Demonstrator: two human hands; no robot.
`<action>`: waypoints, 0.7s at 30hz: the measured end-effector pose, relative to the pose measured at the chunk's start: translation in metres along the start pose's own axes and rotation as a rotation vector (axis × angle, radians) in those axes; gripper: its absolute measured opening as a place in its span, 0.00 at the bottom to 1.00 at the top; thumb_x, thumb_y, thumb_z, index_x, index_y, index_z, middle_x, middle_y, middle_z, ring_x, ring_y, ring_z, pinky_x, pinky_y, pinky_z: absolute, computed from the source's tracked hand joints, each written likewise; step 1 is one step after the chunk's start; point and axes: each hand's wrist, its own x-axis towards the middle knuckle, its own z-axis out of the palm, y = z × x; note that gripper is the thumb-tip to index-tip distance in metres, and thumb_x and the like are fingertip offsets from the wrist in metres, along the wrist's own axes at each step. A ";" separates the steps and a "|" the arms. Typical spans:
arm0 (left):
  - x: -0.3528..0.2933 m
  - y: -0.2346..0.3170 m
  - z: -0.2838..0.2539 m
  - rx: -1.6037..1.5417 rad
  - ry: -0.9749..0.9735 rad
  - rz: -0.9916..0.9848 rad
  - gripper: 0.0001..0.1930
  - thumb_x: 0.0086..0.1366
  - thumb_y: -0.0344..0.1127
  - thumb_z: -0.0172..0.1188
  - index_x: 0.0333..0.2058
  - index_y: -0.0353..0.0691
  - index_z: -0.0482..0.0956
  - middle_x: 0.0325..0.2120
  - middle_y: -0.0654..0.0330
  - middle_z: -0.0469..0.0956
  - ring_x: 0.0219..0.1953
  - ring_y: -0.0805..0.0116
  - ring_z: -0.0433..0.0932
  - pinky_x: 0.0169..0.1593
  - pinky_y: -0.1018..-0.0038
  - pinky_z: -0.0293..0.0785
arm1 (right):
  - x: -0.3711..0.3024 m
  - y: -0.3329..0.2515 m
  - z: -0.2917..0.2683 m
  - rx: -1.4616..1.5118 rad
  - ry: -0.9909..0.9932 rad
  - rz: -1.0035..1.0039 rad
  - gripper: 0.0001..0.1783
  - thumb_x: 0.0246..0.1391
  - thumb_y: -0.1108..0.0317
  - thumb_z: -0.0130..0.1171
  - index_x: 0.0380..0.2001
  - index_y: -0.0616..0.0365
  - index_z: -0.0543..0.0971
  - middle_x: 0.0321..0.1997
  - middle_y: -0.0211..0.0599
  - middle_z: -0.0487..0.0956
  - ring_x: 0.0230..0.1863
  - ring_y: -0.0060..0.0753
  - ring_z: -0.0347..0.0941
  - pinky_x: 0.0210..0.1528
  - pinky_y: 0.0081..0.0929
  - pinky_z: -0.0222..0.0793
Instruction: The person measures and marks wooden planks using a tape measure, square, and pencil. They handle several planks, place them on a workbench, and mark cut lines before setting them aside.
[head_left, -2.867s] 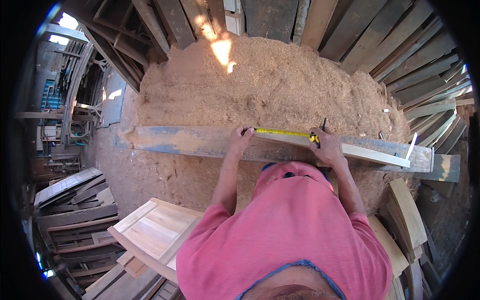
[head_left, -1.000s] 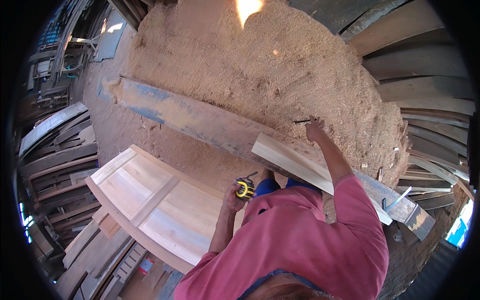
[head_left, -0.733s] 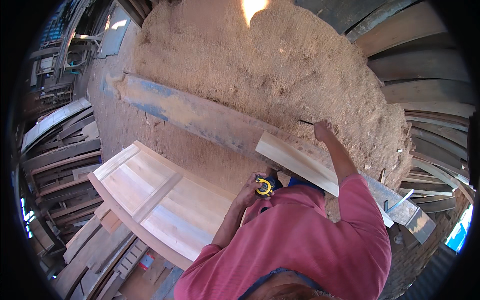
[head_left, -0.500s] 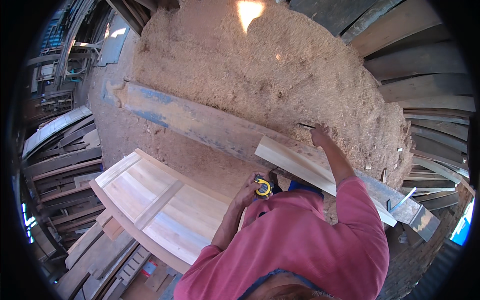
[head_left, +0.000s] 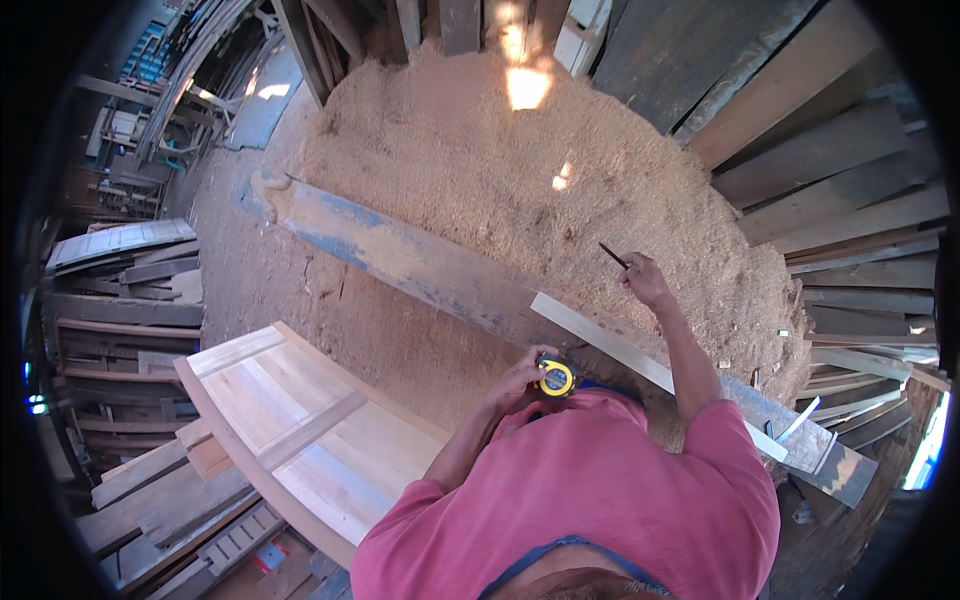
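My left hand point(head_left: 518, 382) is wrapped round a yellow-and-black tape measure point(head_left: 557, 377), held close to my waist. Out to the right, above the sawdust, my right hand point(head_left: 646, 280) pinches a slim dark stick point(head_left: 613, 256) that looks like a pencil; its free end points away to the left. Below that hand, a pale wooden board point(head_left: 604, 339) lies lengthwise on a long, worn plank bench point(head_left: 410, 270) with faded blue paint. My right forearm passes over the pale board and hides part of it.
A pale panelled door point(head_left: 315, 415) lies at my left, beyond my left arm. Sawdust point(head_left: 450, 150) covers the ground past the bench. Dark boards point(head_left: 810, 170) lean along the right, and stacked timber point(head_left: 130, 335) fills the left. A small square-like tool point(head_left: 800, 420) rests near the bench's right end.
The whole view has shifted with my head. The pale board now shows a narrower face than before. My right hand has tilted, and more of the dark stick shows. The tape measure stays in my left hand.
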 end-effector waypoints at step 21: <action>0.060 0.027 0.053 0.280 -0.048 -0.021 0.19 0.76 0.33 0.60 0.59 0.45 0.64 0.49 0.54 0.79 0.43 0.62 0.84 0.43 0.59 0.89 | -0.248 -0.118 0.039 -0.234 0.116 -0.049 0.49 0.52 0.37 0.66 0.69 0.55 0.66 0.53 0.63 0.82 0.56 0.67 0.79 0.60 0.54 0.74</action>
